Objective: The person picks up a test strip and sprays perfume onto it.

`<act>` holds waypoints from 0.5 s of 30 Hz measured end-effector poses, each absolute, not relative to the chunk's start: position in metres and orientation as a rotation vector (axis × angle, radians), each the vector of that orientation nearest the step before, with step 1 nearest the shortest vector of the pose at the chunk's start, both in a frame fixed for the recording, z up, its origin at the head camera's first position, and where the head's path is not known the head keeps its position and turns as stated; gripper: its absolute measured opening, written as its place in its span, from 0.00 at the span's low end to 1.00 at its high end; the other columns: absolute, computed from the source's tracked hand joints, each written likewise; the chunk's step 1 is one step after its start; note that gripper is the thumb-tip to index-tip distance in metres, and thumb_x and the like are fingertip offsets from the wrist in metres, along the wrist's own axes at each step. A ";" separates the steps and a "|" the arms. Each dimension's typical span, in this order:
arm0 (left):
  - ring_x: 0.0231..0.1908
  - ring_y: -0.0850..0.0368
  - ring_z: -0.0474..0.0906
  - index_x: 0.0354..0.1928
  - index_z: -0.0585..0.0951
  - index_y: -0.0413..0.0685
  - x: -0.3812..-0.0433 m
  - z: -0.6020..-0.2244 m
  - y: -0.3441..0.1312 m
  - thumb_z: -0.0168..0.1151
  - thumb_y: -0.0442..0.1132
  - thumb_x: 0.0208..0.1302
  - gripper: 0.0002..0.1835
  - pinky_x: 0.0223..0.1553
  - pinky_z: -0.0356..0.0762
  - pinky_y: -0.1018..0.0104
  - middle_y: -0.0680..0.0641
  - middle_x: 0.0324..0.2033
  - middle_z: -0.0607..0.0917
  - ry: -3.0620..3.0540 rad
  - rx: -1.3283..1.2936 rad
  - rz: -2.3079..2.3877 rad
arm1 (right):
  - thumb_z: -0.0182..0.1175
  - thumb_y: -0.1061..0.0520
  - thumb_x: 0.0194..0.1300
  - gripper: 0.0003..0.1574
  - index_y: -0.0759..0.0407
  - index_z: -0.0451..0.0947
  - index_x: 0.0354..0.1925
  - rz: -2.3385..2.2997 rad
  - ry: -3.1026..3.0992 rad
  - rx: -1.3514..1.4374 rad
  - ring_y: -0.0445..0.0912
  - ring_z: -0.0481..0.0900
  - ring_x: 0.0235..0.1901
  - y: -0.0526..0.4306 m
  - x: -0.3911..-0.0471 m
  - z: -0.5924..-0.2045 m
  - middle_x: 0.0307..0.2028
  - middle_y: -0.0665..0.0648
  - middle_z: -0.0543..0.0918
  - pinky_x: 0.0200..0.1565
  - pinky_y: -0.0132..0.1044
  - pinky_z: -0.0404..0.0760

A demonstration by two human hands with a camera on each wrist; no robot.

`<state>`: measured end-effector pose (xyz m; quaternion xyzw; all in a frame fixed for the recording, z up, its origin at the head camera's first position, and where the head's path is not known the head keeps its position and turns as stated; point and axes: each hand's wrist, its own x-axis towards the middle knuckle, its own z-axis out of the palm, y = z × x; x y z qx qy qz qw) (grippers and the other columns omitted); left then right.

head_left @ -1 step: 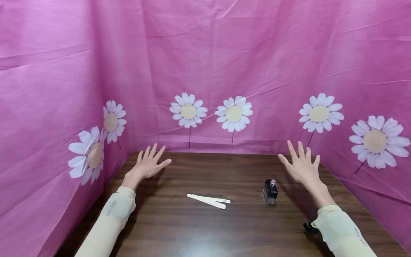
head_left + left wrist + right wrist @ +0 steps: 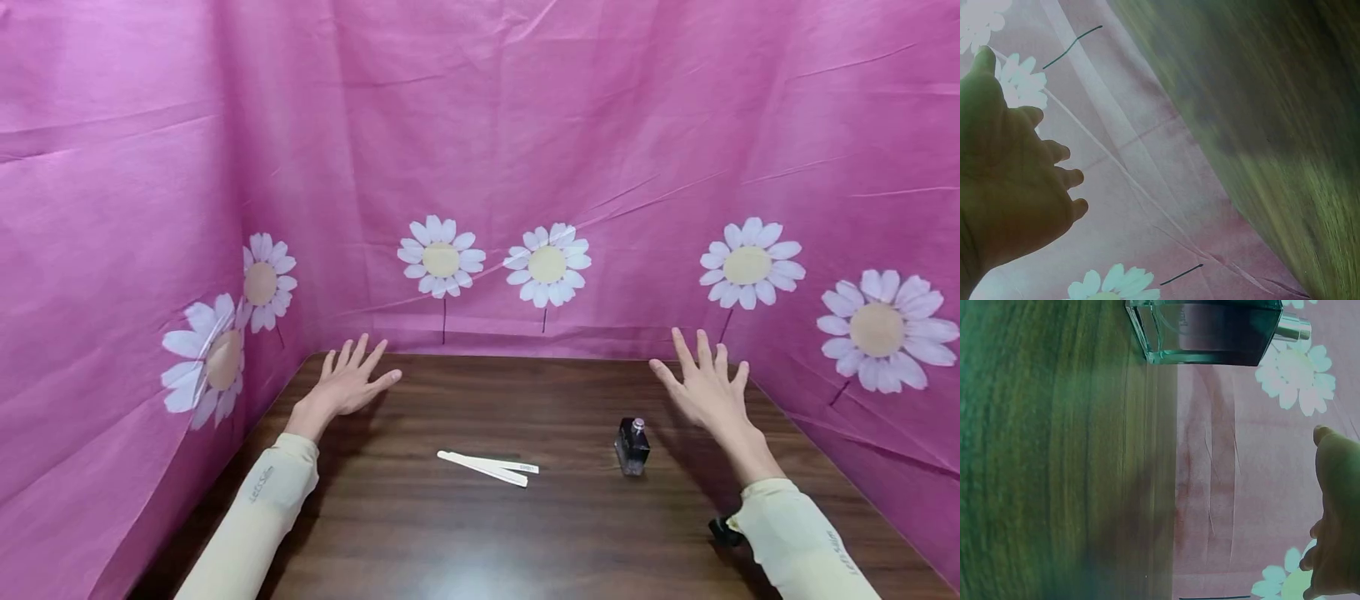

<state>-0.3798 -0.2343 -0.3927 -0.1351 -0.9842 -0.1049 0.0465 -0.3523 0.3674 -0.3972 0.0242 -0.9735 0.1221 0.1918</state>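
Only a very slight shift of the whole head view has occurred since the earlier frame; both hands and all items keep their places. I observe the left hand (image 2: 341, 390) left of centre and the right hand (image 2: 705, 392) right of centre, well apart, fingers spread, gripping nothing. One dark glass bottle (image 2: 633, 447) stands upright on the worktop (image 2: 375, 533), near the right hand. Two overlapping pale strips (image 2: 487, 470) lie at lower centre. Lower right, a dark object (image 2: 725, 532) is partly hidden by the right sleeve (image 2: 795, 525).
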 end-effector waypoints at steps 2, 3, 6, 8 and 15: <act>0.76 0.32 0.30 0.82 0.46 0.54 -0.378 -0.392 -0.233 0.32 0.77 0.70 0.49 0.69 0.27 0.34 0.34 0.79 0.40 -2.992 -0.420 -0.330 | 0.34 0.24 0.75 0.51 0.44 0.31 0.82 0.349 -2.725 0.059 0.79 0.30 0.71 0.368 -0.352 -0.395 0.77 0.74 0.34 0.58 0.80 0.25; 0.76 0.32 0.31 0.82 0.46 0.53 -0.377 -0.392 -0.233 0.32 0.77 0.70 0.49 0.69 0.27 0.34 0.34 0.78 0.40 -2.985 -0.428 -0.338 | 0.34 0.24 0.75 0.51 0.45 0.32 0.82 0.364 -2.721 0.058 0.80 0.32 0.71 0.368 -0.351 -0.393 0.77 0.75 0.35 0.58 0.80 0.26; 0.76 0.31 0.33 0.82 0.49 0.52 -0.373 -0.391 -0.230 0.36 0.76 0.71 0.49 0.69 0.28 0.34 0.32 0.78 0.42 -2.955 -0.481 -0.366 | 0.35 0.25 0.76 0.52 0.53 0.41 0.82 0.476 -2.714 0.076 0.80 0.41 0.70 0.364 -0.345 -0.386 0.76 0.77 0.42 0.58 0.81 0.37; 0.75 0.31 0.38 0.81 0.52 0.51 -0.370 -0.391 -0.225 0.41 0.73 0.72 0.47 0.69 0.31 0.33 0.31 0.77 0.48 -2.921 -0.551 -0.387 | 0.37 0.28 0.77 0.50 0.60 0.49 0.80 0.619 -2.727 0.176 0.79 0.50 0.68 0.360 -0.341 -0.380 0.74 0.78 0.51 0.59 0.79 0.47; 0.69 0.35 0.60 0.68 0.75 0.46 -0.355 -0.393 -0.187 0.59 0.56 0.72 0.30 0.66 0.49 0.32 0.36 0.67 0.71 -2.763 -1.007 -0.318 | 0.50 0.41 0.80 0.33 0.53 0.64 0.74 1.002 -2.843 0.721 0.63 0.72 0.63 0.354 -0.323 -0.377 0.65 0.64 0.74 0.59 0.61 0.71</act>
